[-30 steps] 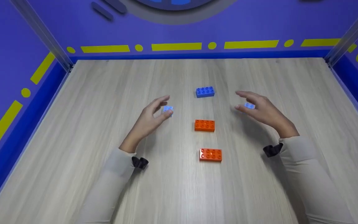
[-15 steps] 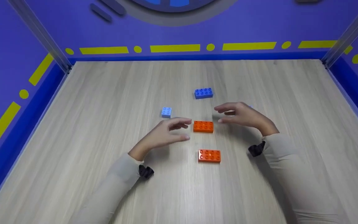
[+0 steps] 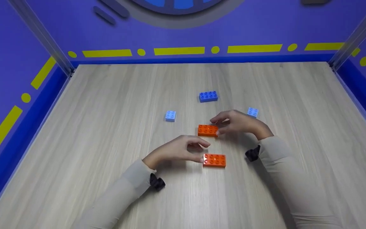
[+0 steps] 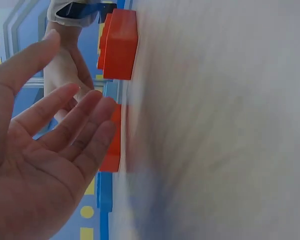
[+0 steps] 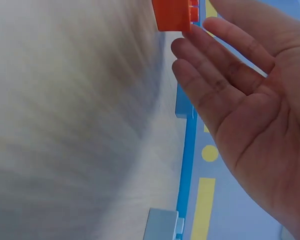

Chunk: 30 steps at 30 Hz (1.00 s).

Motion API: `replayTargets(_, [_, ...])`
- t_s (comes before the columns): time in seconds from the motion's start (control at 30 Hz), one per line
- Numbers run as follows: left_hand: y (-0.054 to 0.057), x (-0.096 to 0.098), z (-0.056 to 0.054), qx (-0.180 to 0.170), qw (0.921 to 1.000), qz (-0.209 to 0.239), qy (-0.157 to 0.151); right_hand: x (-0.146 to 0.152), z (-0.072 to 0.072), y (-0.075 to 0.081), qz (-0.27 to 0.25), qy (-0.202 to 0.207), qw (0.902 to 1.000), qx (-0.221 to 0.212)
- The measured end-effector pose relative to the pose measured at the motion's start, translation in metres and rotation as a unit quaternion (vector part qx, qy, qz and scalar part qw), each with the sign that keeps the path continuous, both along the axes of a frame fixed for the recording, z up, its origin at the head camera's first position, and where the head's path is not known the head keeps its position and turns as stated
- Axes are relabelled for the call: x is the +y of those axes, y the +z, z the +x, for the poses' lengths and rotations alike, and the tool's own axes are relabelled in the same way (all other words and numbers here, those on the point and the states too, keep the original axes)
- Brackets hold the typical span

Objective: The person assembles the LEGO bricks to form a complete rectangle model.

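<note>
Two orange-red eight-stud toy bricks lie on the table in the head view, one nearer the person. My left hand hovers beside the near orange brick, its thumb tip right at the left end and its fingers apart from the thumb. At the right end of the farther orange brick is my right hand, thumb and fingers spread, the tips overlapping the brick's edge. In the left wrist view the palm shows nothing held. The right wrist view shows relaxed fingers just below an orange brick.
A dark blue eight-stud brick sits farther back on the wood-grain table. One light blue four-stud brick lies to the left; another light blue brick is behind the right hand. Blue-purple panels wall the table's back and sides.
Both hands have left the light blue bricks, which stay on the table. The left hand has come toward the person and rightward to the near orange brick; the right hand has moved leftward to the farther one.
</note>
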<state>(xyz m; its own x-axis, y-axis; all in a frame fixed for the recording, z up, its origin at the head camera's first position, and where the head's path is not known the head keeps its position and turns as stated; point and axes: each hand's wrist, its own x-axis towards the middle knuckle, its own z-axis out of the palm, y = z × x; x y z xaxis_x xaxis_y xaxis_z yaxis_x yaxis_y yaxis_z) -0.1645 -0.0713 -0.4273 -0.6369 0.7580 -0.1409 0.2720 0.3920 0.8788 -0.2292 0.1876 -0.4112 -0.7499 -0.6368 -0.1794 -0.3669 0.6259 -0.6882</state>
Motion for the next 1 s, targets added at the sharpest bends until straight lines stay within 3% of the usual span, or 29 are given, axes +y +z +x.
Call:
replayTargets(0.2, [-0.006,0.007,0.002,-0.006,1.0,0.004,-0.005,-0.004,0.0,-0.006,0.002,-0.002,1.0,-0.009])
replayTargets(0.47, [-0.011,0.013,0.002,0.026,0.9995,-0.012,-0.01,-0.005,0.001,-0.007,0.003,-0.007,1.0,-0.003])
replayTargets(1.0, [-0.008,0.012,-0.001,0.052,0.9978,-0.04,0.001,0.0,0.001,-0.009,0.006,-0.014,0.9998,0.01])
